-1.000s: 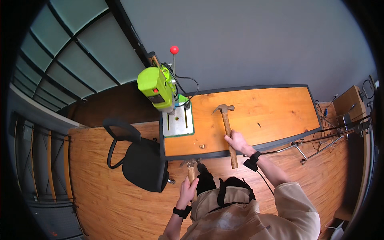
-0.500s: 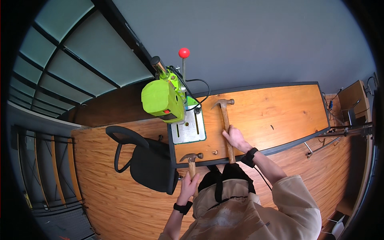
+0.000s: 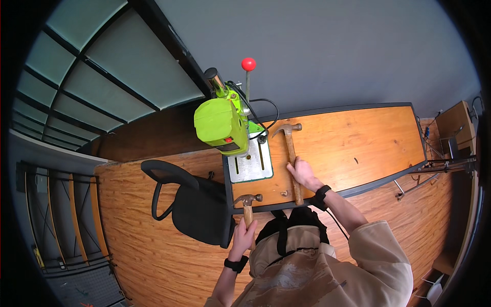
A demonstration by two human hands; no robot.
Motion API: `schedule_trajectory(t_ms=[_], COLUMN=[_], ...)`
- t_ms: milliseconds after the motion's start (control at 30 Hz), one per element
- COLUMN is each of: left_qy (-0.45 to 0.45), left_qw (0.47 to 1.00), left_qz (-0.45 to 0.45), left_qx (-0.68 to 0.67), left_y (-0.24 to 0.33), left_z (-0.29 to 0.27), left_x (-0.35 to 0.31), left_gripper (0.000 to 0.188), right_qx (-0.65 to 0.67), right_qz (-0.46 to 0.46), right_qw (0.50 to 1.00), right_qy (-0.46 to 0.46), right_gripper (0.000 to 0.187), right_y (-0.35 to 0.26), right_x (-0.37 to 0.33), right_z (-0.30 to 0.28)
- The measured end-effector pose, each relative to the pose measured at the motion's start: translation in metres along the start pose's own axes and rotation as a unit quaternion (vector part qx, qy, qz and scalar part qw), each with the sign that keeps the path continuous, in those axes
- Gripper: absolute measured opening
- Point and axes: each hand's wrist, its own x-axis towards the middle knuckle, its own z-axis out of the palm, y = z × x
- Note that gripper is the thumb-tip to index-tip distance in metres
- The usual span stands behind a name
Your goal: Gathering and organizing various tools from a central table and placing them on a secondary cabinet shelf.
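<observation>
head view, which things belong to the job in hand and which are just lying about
In hand:
left hammer, handle gripped by the left hand
right hammer, handle gripped by the right hand

Just about, touched by neither hand:
green drill press, at the left end of the wooden table
black chair
shelf rack, far left

Left hammer (image 3: 248, 213) now overlaps tabletop (image 3: 353, 135); right hammer (image 3: 291, 147) is nearer drill press (image 3: 219, 123).
</observation>
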Motion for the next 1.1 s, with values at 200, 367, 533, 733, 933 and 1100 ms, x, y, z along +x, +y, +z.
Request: schedule_trajectory(t_ms=[200,367,533,733,933,1100], left_qy=[-0.007,0.001,0.005,0.022,0.032,0.031], left_qw=[1.0,1.0,1.0,1.0,0.999,0.999], left_qz=[-0.027,-0.02,-0.024,-0.018,-0.016,-0.017], left_qx=[0.008,0.011,0.018,-0.006,-0.002,-0.007], left_y=[-0.021,-0.034,-0.035,-0.039,-0.042,-0.04], left_z=[-0.01,-0.012,-0.014,-0.011,-0.011,-0.013], left_x=[-0.005,-0.008,-0.013,-0.018,-0.022,-0.019], left_gripper=[0.025,0.025,0.027,0.028,0.027,0.035], right_qx=[-0.003,-0.018,-0.029,-0.04,-0.078,-0.104], right_qz=[0.012,-0.004,0.004,0.007,0.005,0.01], right_qw=[1.0,1.0,1.0,0.999,0.997,0.994], right_qy=[0.004,0.005,-0.003,0.002,0.011,0.033], right_gripper=[0.045,0.046,0.046,0.048,0.048,0.046], right_y=[-0.004,0.002,-0.001,-0.001,-0.003,-0.007], right_x=[-0.001,-0.002,-0.002,0.0,0.002,0.003], right_z=[0.002,0.007,0.009,0.013,0.016,0.015])
